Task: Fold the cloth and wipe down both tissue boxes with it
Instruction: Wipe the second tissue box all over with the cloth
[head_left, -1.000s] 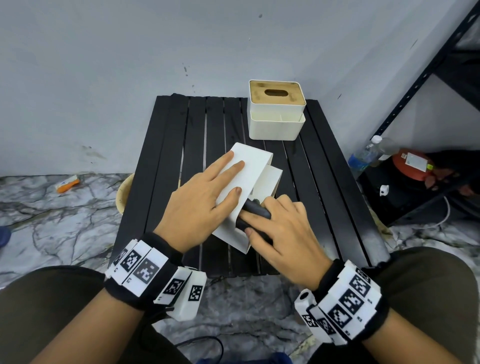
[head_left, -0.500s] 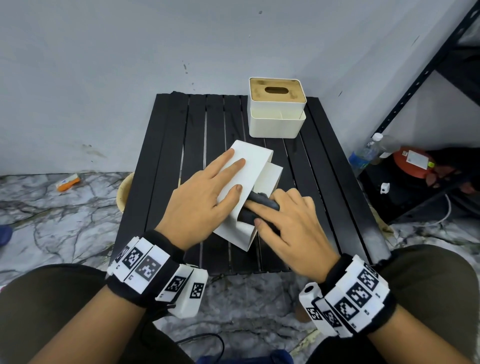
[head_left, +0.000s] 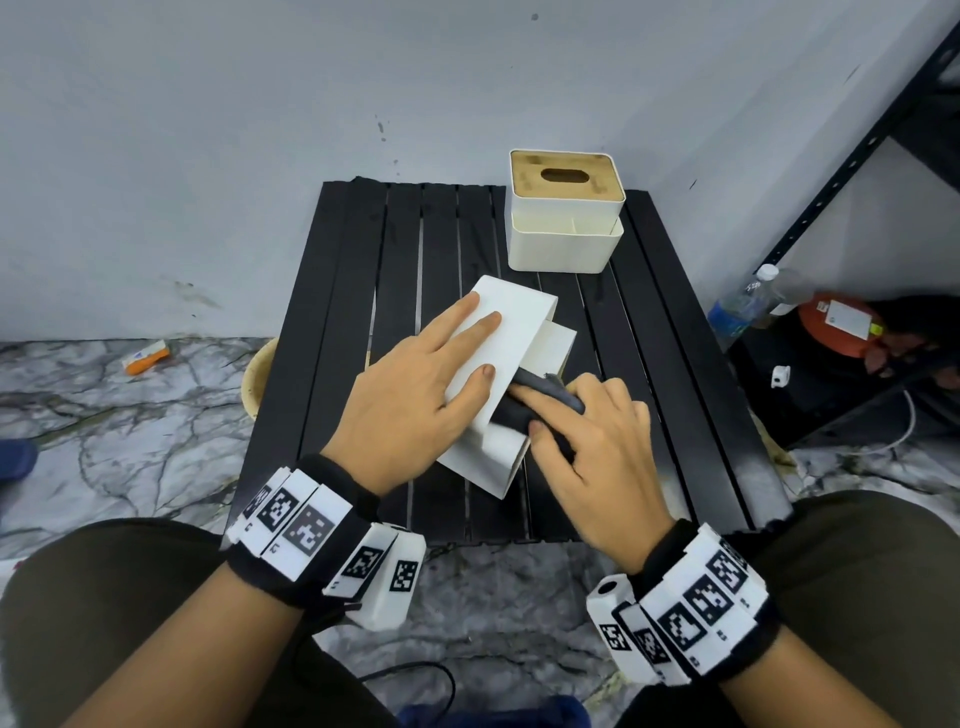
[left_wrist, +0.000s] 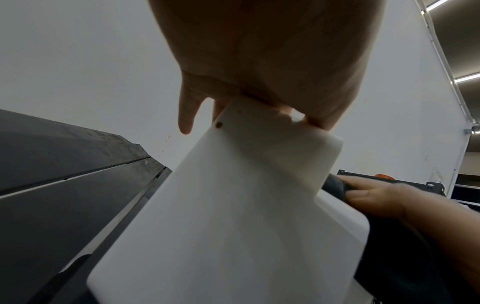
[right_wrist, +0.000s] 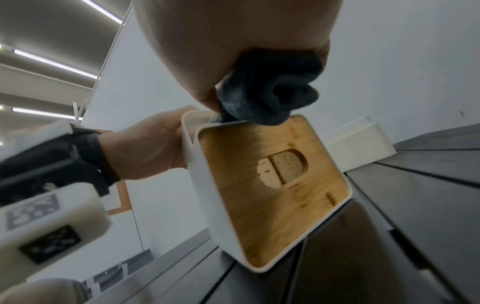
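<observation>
The near white tissue box (head_left: 514, 332) lies on its side on the black slatted table (head_left: 363, 312), its wooden lid (right_wrist: 272, 174) facing right. My left hand (head_left: 457, 353) rests flat on the box's upper face with its fingers straight, holding it down. A folded dark cloth (head_left: 540, 397) is pinched in my right hand (head_left: 587, 431) and pressed against the box's right side, at the rim beside the lid. In the right wrist view the bunched cloth (right_wrist: 270, 92) touches the box's upper edge. The second tissue box (head_left: 563, 228) stands upright at the table's back right, untouched.
A plastic bottle (head_left: 737, 306) and a red container (head_left: 836, 325) sit on the floor to the right, under a black metal shelf frame (head_left: 852, 156). A tan basin (head_left: 254, 374) shows under the table's left edge. The wall stands right behind the table.
My right hand has slid the cloth a little away from me along the box's right side. The left hand and the box have stayed put.
</observation>
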